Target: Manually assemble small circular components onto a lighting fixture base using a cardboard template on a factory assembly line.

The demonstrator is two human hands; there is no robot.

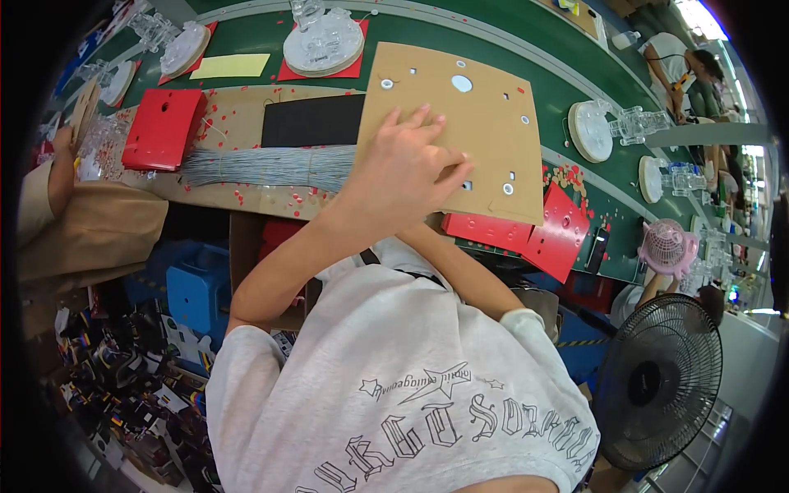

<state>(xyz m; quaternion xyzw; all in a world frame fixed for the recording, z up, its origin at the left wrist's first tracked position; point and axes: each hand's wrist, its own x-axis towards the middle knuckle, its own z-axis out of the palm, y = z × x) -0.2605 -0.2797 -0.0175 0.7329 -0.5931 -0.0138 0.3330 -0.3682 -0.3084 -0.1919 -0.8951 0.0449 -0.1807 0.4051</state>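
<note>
My left hand (403,168) lies palm down on a brown cardboard sheet (485,123) punched with small round and square holes, fingers curled against its top and thumb toward the right. The sheet sits tilted over the bench edge. My right forearm runs up under the sheet's lower edge, and that hand is hidden beneath it. Left of the sheet lie a black sheet (312,121) and a bundle of grey wires (271,167).
A stack of red sheets (160,127) lies far left, with more red sheets (559,234) under the cardboard's right corner. White discs with clear plastic parts (323,45) ride the green belt (526,49). Another person's arm (57,164) is at left. A black fan (657,386) stands lower right.
</note>
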